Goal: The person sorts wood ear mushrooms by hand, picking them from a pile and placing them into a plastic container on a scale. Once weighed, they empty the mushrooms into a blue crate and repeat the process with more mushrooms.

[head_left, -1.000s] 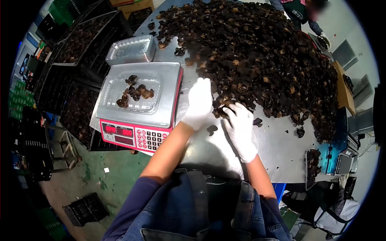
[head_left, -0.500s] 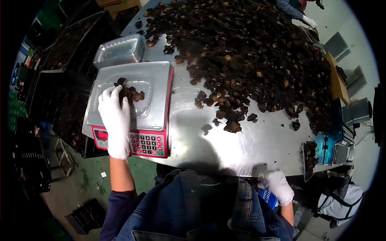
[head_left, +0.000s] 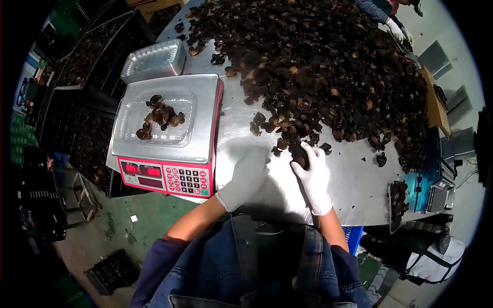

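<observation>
A red and silver scale (head_left: 203, 138) stands at the left of the metal table, its display lit. On its plate lies a clear plastic tray (head_left: 187, 120) with a few dark brown, wrinkled pieces (head_left: 163, 115) inside. My left hand (head_left: 246, 177), in a white glove, is over the table right of the scale; its fingers are blurred and what they hold, if anything, cannot be made out. My right hand (head_left: 314, 174), also gloved, is at the near edge of the large dark pile (head_left: 318, 66), its thumb and fingers round a dark piece (head_left: 299, 154).
Stacked clear trays (head_left: 154, 60) stand behind the scale. Dark crates (head_left: 87, 66) of similar pieces are at the left. A small filled tray (head_left: 396, 200) sits at the table's right edge. At the top right, a co-worker's gloved hands (head_left: 398, 31) are by the pile.
My left hand has left the tray on the scale and moved right over the table. My right hand has come up from below the table edge to the pile. The scale's display is now uncovered.
</observation>
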### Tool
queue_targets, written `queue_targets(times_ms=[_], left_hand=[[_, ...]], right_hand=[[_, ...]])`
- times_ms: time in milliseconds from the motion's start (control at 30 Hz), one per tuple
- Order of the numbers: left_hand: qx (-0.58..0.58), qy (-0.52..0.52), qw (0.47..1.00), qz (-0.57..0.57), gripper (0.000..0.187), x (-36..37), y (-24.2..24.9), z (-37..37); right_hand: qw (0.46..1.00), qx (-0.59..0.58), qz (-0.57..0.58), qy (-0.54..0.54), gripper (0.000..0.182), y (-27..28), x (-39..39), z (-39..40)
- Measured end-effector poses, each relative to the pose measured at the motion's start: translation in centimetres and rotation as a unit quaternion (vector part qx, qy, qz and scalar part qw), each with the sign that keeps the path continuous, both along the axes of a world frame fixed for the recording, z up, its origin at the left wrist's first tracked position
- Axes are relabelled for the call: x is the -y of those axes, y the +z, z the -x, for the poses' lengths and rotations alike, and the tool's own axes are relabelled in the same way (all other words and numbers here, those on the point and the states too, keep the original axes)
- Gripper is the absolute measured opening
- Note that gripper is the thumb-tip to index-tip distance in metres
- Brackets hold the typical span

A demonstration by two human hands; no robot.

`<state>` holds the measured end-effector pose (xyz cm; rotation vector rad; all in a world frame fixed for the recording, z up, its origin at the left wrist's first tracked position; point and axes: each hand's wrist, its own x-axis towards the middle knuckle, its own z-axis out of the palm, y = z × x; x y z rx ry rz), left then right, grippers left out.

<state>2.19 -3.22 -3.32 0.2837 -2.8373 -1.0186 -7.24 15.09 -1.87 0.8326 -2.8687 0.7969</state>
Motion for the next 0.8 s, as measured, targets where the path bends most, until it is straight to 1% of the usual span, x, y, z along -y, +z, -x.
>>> queue_targets(times_ms=[33,67,100,133,167,233,300,333,367,400,433,467,500,533,567,600,633,667,733,767,800], left_hand=[[0.022,0.013,0.999,-0.024,0.039,0.1,0.7,0.1],[0.023,0.012,0.999,-0.025,0.039,0.1,0.6,0.5],[-0.033,0.005,0.999,0.024,0.037,-0.1,0.5,1.3],[-0.090,-0.004,0.993,0.072,0.034,-0.3,0.2,2.2],[-0.090,-0.008,0.994,0.069,0.034,-0.6,-0.2,3.2],[-0.020,-0.032,0.966,0.255,0.018,-1.1,-0.8,5.1],[-0.022,-0.041,0.968,0.247,0.017,-0.7,-0.9,5.5],[-0.017,-0.046,0.969,0.240,0.015,-0.6,-0.5,5.4],[-0.018,-0.048,0.969,0.241,0.015,-0.9,-0.1,5.3],[-0.014,-0.038,0.977,0.208,0.018,-1.6,0.4,4.7],[-0.009,-0.028,0.984,0.174,0.023,-2.5,1.4,3.8],[-0.133,-0.135,0.981,0.043,0.022,-3.8,3.1,2.7],[-0.252,-0.234,0.935,-0.089,0.020,-6.0,4.1,1.4],[-0.101,-0.311,0.944,0.043,0.022,-10.6,3.6,0.5],[-0.142,-0.372,0.917,0.034,0.025,-14.2,2.0,-1.1],[-0.148,-0.406,0.901,0.033,0.031,-17.7,-1.6,-2.2],[-0.050,-0.417,0.907,0.038,0.036,-15.1,2.3,-1.3],[0.049,-0.426,0.902,0.043,0.043,-10.9,6.6,0.3],[-0.054,-0.286,0.954,0.071,0.041,-7.0,4.6,3.0],[-0.055,-0.290,0.953,0.069,0.041,-5.6,3.5,4.2],[-0.091,-0.184,0.971,0.121,0.028,-4.3,2.5,5.3]], right_hand=[[0.999,0.026,0.026,-0.014,0.062,-0.2,-0.8,-0.1],[0.997,0.053,0.051,-0.029,0.058,-0.3,-1.6,-0.4],[0.990,0.055,0.121,-0.040,0.054,-0.7,-2.2,-0.7],[0.972,0.134,0.184,-0.054,0.058,-1.6,-3.1,-0.5],[0.976,0.124,0.172,-0.051,0.057,-1.8,-3.7,-0.4],[0.980,0.108,0.159,-0.054,0.056,-1.6,-4.5,-0.4],[0.988,0.083,0.123,-0.047,0.057,-1.3,-4.9,-0.3],[0.988,0.083,0.123,-0.050,0.057,-0.9,-5.1,-0.3],[0.984,0.121,0.116,-0.065,0.056,-0.1,-5.3,-0.2],[0.978,0.160,0.109,-0.079,0.056,0.3,-5.7,0.0],[0.969,0.183,0.160,-0.053,0.051,-1.5,-7.0,0.8],[0.984,0.140,0.097,-0.046,0.050,-0.1,-7.2,0.9],[0.987,0.133,0.081,-0.030,0.050,-0.5,-7.8,1.5],[0.990,0.125,0.065,-0.012,0.050,-0.9,-8.4,2.1],[0.989,0.144,0.028,-0.010,0.051,0.0,-8.6,2.2],[0.989,0.143,0.026,-0.008,0.051,0.5,-8.9,2.2],[0.994,0.105,-0.015,0.034,0.048,0.9,-9.2,2.0],[0.993,0.067,-0.054,0.075,0.046,1.3,-9.6,1.8],[0.994,0.050,-0.036,0.088,0.044,1.7,-9.6,1.0],[0.996,0.048,-0.009,0.078,0.044,1.6,-9.6,0.6],[0.996,0.047,0.018,0.069,0.044,1.6,-9.5,0.0]])
